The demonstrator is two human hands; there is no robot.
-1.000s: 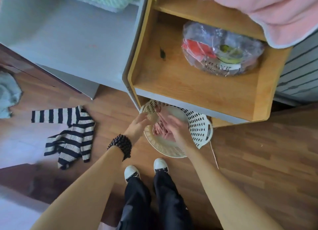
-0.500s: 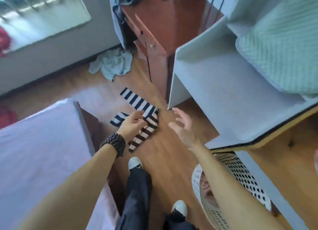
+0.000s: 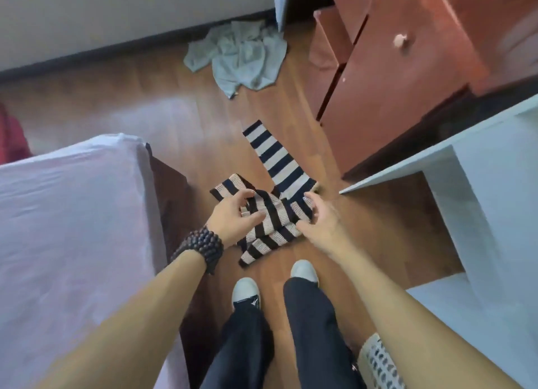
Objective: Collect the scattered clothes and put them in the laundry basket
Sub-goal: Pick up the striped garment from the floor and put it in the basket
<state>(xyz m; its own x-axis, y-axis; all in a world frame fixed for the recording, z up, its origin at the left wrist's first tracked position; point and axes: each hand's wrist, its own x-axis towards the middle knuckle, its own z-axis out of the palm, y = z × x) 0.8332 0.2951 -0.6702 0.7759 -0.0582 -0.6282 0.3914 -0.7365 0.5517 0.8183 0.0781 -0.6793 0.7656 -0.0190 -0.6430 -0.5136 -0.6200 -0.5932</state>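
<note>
A black-and-white striped garment [image 3: 273,182] lies on the wooden floor just ahead of my feet, one sleeve stretched toward the dresser. My left hand [image 3: 233,218], with a dark bead bracelet on the wrist, pinches the fabric at its left side. My right hand [image 3: 321,222] curls its fingers into the right side of the same garment. A crumpled pale grey-green cloth [image 3: 241,58] lies farther off by the wall. Only a sliver of the white perforated laundry basket [image 3: 378,362] shows at the bottom right, behind my right arm.
A bed with a pale sheet [image 3: 72,228] fills the left side. A reddish wooden dresser [image 3: 407,77] with a drawer knob stands at the upper right. A white shelf unit [image 3: 480,199] is on the right. A red item [image 3: 11,138] sits at the far left.
I turned away from the basket toward the floor. Both hands moved from the basket to the striped garment and closed on its fabric.
</note>
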